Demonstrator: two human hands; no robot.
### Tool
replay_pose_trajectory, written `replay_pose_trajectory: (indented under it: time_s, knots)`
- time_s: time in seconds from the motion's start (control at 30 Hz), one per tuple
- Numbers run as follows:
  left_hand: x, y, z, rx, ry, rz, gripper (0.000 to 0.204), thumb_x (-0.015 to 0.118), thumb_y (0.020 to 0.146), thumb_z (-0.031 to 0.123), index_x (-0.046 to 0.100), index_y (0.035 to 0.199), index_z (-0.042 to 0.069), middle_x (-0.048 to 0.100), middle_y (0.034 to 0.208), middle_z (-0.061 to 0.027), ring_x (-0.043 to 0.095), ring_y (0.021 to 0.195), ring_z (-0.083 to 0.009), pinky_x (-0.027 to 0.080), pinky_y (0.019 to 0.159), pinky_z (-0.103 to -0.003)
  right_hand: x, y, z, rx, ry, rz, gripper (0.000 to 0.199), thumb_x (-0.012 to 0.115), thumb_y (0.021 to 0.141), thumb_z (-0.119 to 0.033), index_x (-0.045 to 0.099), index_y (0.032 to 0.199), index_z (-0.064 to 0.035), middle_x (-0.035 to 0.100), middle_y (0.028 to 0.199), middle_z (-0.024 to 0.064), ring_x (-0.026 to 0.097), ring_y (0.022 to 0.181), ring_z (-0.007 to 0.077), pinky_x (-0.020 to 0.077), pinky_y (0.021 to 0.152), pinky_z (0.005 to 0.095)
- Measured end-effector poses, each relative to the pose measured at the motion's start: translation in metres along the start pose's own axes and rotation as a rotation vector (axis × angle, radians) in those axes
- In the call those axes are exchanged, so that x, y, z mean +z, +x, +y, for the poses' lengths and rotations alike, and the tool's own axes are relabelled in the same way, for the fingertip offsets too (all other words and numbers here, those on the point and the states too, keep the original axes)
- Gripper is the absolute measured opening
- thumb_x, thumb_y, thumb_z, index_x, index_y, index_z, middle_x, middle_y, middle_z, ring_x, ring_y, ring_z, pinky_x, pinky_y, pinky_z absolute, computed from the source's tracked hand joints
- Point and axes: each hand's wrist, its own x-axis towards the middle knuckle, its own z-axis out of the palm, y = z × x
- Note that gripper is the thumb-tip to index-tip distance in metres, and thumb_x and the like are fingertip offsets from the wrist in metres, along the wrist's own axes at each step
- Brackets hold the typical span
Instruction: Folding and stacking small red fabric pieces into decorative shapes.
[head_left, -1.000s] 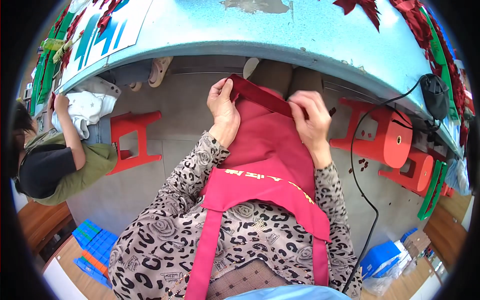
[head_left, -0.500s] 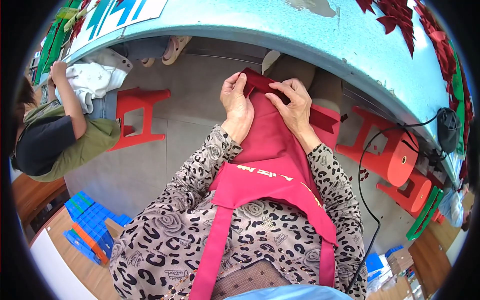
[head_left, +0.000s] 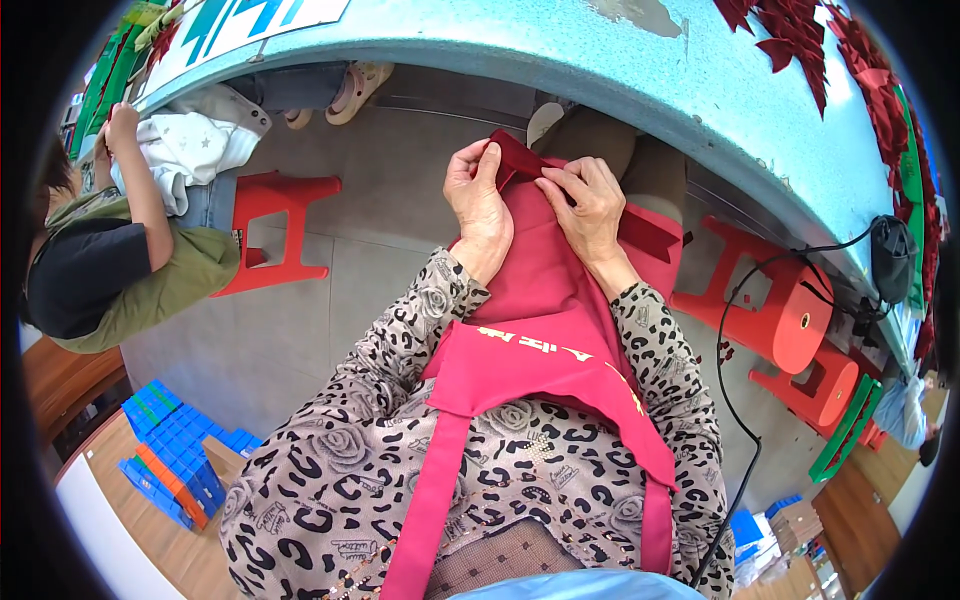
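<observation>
Over my lap I hold a dark red ribbon [head_left: 516, 155] close to the table edge. My left hand [head_left: 481, 212] pinches one side of it between thumb and fingers. My right hand [head_left: 592, 217] is closed on the ribbon just to the right, fingertips and thumb together. A notched ribbon tail [head_left: 648, 243] sticks out to the right of my right wrist, partly hidden by the hand. Beneath both hands is the red apron [head_left: 540, 368] that I wear, over patterned sleeves.
A curved light blue table [head_left: 480, 45] spans the far side, with red ribbon pieces [head_left: 792, 45] at its right. Red stools [head_left: 765, 305] and a black cable [head_left: 722, 370] are on the right. Another person [head_left: 110, 260] sits at left on a red stool [head_left: 285, 225]. Blue crates [head_left: 175, 440] stand behind.
My right fingertips have drawn together on the ribbon, slightly nearer my left hand. My left hand has shifted a little to the right, and the ribbon's fold looks different.
</observation>
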Motion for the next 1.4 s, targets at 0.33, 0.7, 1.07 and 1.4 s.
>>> replay_pose_trajectory:
  time_s: [0.33,0.7,1.07,1.4]
  knots:
    - [0.007,-0.003,-0.003,-0.034,0.015,0.029,0.012,0.066,0.083,0.001,0.06,0.094,0.003,0.059,0.083,0.0003,0.054,0.073,-0.0058,0.048,0.07,-0.019,-0.008,0.01,-0.007,-0.289,-0.349,0.086,0.012,0.07,0.071,-0.008,0.061,0.08,-0.0087,0.055,0.075,0.0013,0.057,0.072,0.0173,0.0427,0.066,0.0331]
    - [0.005,-0.002,0.006,-0.037,0.006,0.039,0.014,0.067,0.083,0.001,0.06,0.094,0.003,0.059,0.084,-0.0002,0.054,0.072,-0.0058,0.048,0.07,-0.019,0.001,0.006,-0.005,-0.35,-0.398,-0.007,0.015,0.067,0.072,-0.007,0.058,0.083,-0.0077,0.058,0.081,0.0022,0.059,0.076,0.0181,0.0428,0.07,0.0347]
    - [0.013,-0.012,0.004,-0.096,-0.032,-0.025,0.013,0.067,0.084,0.002,0.059,0.094,0.003,0.06,0.086,-0.001,0.055,0.075,-0.0063,0.048,0.072,-0.02,-0.005,0.013,-0.001,-0.31,-0.346,0.054,0.02,0.061,0.066,0.002,0.054,0.084,-0.006,0.063,0.089,0.0053,0.062,0.083,0.0222,0.0436,0.071,0.0377]
    - [0.019,-0.015,0.008,-0.133,-0.096,-0.07,0.013,0.066,0.084,0.002,0.059,0.095,0.003,0.061,0.088,-0.002,0.056,0.078,-0.0072,0.049,0.075,-0.021,-0.001,0.008,0.004,-0.276,-0.144,0.124,0.025,0.057,0.067,0.009,0.045,0.081,-0.0063,0.065,0.093,0.0076,0.063,0.079,0.023,0.0433,0.07,0.0373]
